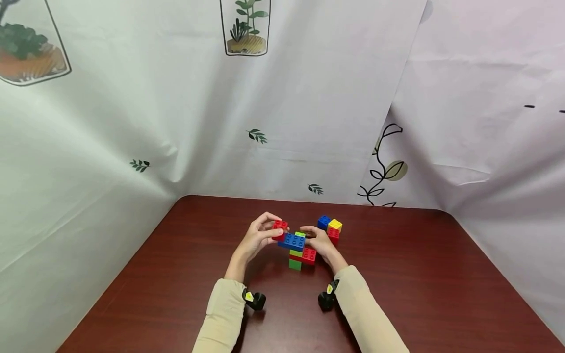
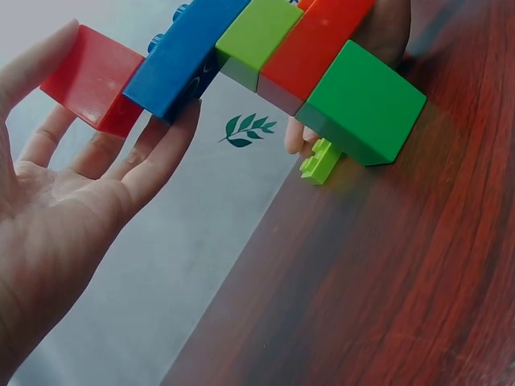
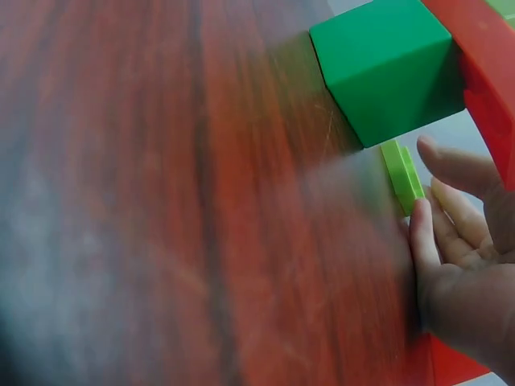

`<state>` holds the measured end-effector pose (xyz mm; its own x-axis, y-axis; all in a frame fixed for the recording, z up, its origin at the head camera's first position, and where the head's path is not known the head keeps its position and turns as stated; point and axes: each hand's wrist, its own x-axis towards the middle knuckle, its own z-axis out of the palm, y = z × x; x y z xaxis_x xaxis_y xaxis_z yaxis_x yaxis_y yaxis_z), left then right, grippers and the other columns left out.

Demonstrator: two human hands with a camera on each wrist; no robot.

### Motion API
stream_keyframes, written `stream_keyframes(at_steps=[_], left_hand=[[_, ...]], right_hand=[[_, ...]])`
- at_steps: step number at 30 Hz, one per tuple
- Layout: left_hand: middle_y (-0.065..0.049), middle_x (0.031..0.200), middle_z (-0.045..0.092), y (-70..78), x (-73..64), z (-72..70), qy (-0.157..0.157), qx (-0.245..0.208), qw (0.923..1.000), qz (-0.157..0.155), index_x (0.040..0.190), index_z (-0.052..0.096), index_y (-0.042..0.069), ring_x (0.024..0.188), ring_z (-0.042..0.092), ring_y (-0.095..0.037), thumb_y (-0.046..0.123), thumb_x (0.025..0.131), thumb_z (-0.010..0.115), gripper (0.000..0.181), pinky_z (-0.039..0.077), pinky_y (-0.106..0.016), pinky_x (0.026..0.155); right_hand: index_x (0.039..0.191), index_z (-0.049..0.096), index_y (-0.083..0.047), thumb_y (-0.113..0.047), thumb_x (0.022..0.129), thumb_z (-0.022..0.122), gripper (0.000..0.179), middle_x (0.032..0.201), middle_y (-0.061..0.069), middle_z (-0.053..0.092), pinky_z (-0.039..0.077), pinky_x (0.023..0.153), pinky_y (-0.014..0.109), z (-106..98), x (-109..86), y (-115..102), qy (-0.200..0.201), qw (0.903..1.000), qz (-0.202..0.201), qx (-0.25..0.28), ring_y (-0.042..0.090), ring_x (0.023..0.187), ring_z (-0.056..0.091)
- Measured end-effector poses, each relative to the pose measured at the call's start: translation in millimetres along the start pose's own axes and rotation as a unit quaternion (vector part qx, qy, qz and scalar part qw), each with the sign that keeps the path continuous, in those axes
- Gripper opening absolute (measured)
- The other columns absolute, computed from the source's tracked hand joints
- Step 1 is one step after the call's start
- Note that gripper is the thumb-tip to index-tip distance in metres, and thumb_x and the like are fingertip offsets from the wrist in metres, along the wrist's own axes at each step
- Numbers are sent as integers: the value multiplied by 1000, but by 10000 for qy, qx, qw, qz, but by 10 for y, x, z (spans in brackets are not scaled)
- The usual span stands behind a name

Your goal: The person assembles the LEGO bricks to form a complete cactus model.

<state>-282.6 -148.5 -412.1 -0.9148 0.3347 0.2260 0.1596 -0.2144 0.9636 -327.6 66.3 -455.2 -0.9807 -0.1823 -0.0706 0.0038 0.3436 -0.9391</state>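
My left hand [image 1: 258, 238] pinches a red brick [image 1: 279, 225] between thumb and fingers, at the left end of a blue brick [image 1: 293, 241]. Other left fingertips touch the blue brick's underside in the left wrist view. Beneath the blue brick are a lime brick [image 2: 259, 36], a long red brick [image 1: 309, 255] and, lowest, a green brick [image 2: 370, 104]. Behind this stack a smaller lime brick [image 3: 402, 177] lies on the table. My right hand [image 1: 323, 242] reaches behind the stack, fingers loosely bent, a fingertip touching that small lime brick.
Past my right hand lie a blue brick [image 1: 324, 222], a yellow brick [image 1: 335, 224] and a red brick [image 1: 333, 236], close together. The dark red wooden table [image 1: 185, 294] ends at a patterned white cloth [image 1: 282, 166] behind and at the sides.
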Motion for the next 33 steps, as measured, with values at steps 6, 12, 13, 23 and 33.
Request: stream_keyframes(at_steps=[6,12,13,23,33], left_hand=[[2,103,68,-9,-9,-3,17,-41,10000,-18,107,54,19,99,67,-14,4,92,59,22,57,-36,87],[1,104,68,3,5,5,0,-80,10000,-13,108,54,18,100,67,-14,5,92,60,21,57,-35,87],[1,104,68,6,5,6,-3,-83,10000,-17,108,54,18,99,66,-14,5,92,60,22,57,-35,86],[2,105,68,12,-27,-14,26,-9,10000,-65,110,54,18,100,67,-14,5,92,59,23,56,-37,89],[1,106,67,21,-20,-26,74,50,9999,-85,111,53,16,101,66,-16,6,92,59,23,53,-48,94]], right_hand=[[128,58,3,13,88,54,41,128,25,59,51,98,45,32,-1,15,136,9984,-296,-471,36,115,54],[124,61,4,10,85,59,40,122,24,62,52,93,41,42,8,0,414,9946,-433,-845,32,105,55],[124,62,4,10,85,59,39,121,24,63,53,91,39,45,8,4,445,9939,-464,-894,31,103,55],[114,66,6,11,80,62,34,110,24,67,51,79,31,81,-12,46,563,9912,-709,-963,26,91,55],[122,61,7,8,89,57,34,115,24,62,51,84,31,70,-35,41,468,9962,-553,-476,28,98,55]])
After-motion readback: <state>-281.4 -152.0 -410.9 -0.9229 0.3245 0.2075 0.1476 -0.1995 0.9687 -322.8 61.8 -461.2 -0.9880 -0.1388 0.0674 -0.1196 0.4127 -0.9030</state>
